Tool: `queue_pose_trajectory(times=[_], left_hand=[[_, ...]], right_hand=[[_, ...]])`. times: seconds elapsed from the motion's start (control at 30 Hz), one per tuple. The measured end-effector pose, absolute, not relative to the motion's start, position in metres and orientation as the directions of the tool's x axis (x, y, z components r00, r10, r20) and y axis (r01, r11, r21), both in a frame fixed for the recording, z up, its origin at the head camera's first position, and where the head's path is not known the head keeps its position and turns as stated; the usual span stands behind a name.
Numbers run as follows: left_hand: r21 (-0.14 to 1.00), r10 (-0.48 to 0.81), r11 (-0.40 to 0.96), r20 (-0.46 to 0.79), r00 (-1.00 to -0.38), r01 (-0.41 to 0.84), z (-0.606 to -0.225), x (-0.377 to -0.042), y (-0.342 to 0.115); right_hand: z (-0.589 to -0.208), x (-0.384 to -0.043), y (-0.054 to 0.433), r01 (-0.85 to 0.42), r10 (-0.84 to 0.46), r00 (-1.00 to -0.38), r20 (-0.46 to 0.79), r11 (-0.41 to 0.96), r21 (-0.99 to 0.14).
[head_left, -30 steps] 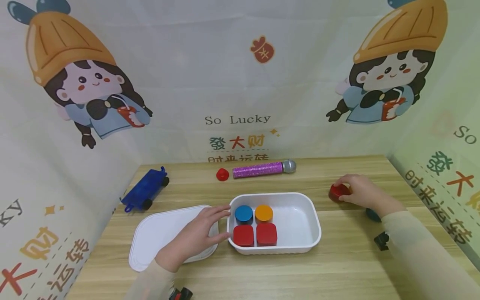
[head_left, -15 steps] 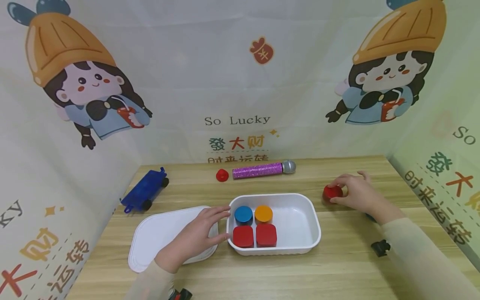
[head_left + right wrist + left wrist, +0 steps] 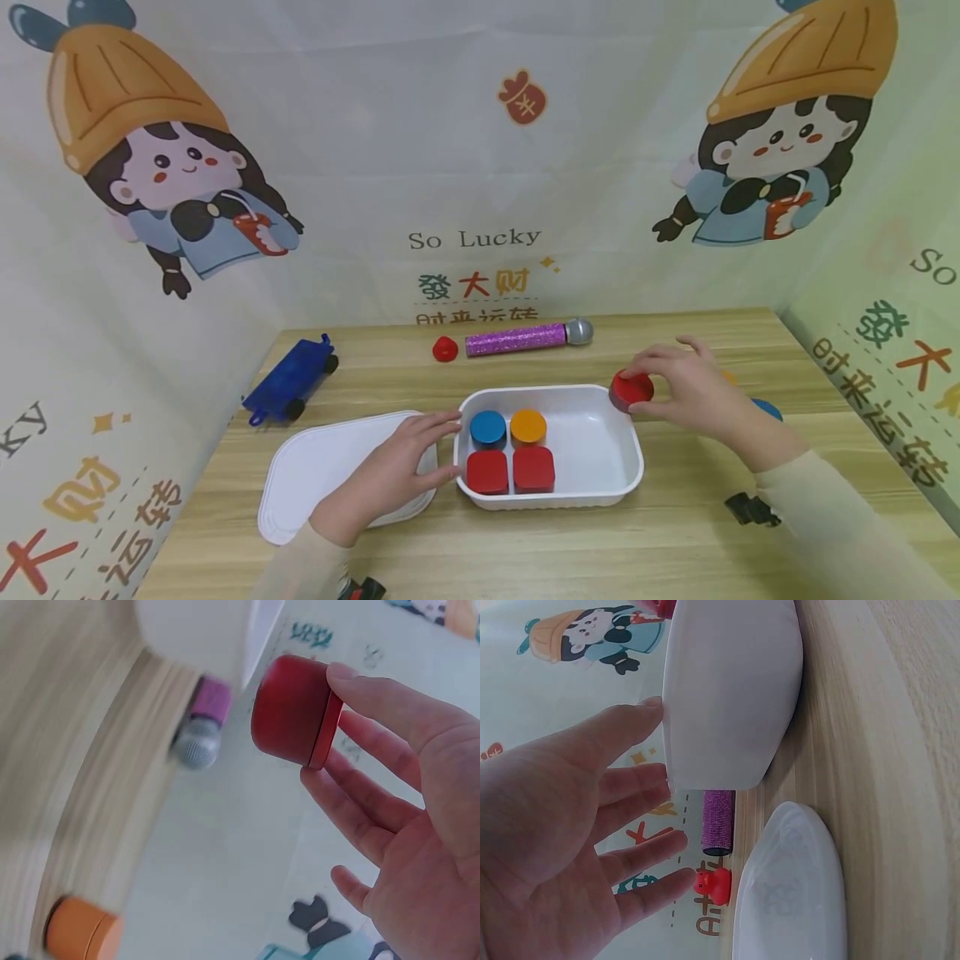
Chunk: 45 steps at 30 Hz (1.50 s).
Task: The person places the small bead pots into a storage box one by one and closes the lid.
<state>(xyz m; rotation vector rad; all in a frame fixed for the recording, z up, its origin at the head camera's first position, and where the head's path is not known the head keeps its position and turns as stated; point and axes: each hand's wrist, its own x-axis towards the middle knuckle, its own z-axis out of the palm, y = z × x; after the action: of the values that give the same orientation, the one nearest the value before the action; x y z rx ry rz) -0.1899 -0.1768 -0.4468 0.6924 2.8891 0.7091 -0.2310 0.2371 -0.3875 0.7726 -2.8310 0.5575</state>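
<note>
My right hand (image 3: 693, 392) pinches a small round red tin (image 3: 292, 711) by its lid edge between thumb and fingertips, raised off the table. In the head view the red tin overlaps the far right corner of a white plastic box (image 3: 592, 487). Inside the box's left half sit a blue round tin (image 3: 488, 430), an orange round tin (image 3: 528, 427) and two red square tins with rounded corners, one the left red square tin (image 3: 487, 472). My left hand (image 3: 401, 467), fingers extended, has its fingertips right at the box's left rim.
A white lid (image 3: 315, 467) lies left of the box, partly under my left forearm. Behind stand a blue toy wagon (image 3: 292, 379), a red toy duck (image 3: 445, 349) and a glittery purple microphone (image 3: 517, 340). Another orange tin (image 3: 79, 930) and a blue tin (image 3: 767, 408) show beyond my right hand.
My right hand has lifted the red tin and carried it left from the table to the box's far right corner. The left hand has stayed at the box's rim.
</note>
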Motion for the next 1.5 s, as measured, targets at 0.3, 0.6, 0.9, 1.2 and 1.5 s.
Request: queue_pose_trajectory(times=[0.3,0.6,0.9,1.2,1.5], left_hand=[[0.445,0.455,0.788,0.046,-0.890,0.426,-0.446,-0.188,-0.178],[0.441,0.473,0.779,0.054,-0.879,0.446,-0.447,-0.189,-0.176],[0.437,0.462,0.788,0.044,-0.886,0.434,-0.447,-0.190,-0.176],[0.421,0.459,0.796,0.046,-0.887,0.434,-0.446,-0.190,-0.176],[0.413,0.467,0.793,0.058,-0.882,0.447,-0.447,-0.189,-0.176]], right_hand=[[-0.401,-0.224,0.202,-0.627,-0.567,-0.779,0.269,0.725,-0.285],[-0.428,-0.228,0.182,-0.662,-0.643,-0.742,0.190,0.658,-0.360],[-0.441,-0.239,0.171,-0.641,-0.638,-0.755,0.151,0.668,-0.380],[-0.449,-0.243,0.168,-0.614,-0.632,-0.768,0.103,0.681,-0.399],[-0.439,-0.240,0.186,-0.557,-0.568,-0.812,0.132,0.690,-0.462]])
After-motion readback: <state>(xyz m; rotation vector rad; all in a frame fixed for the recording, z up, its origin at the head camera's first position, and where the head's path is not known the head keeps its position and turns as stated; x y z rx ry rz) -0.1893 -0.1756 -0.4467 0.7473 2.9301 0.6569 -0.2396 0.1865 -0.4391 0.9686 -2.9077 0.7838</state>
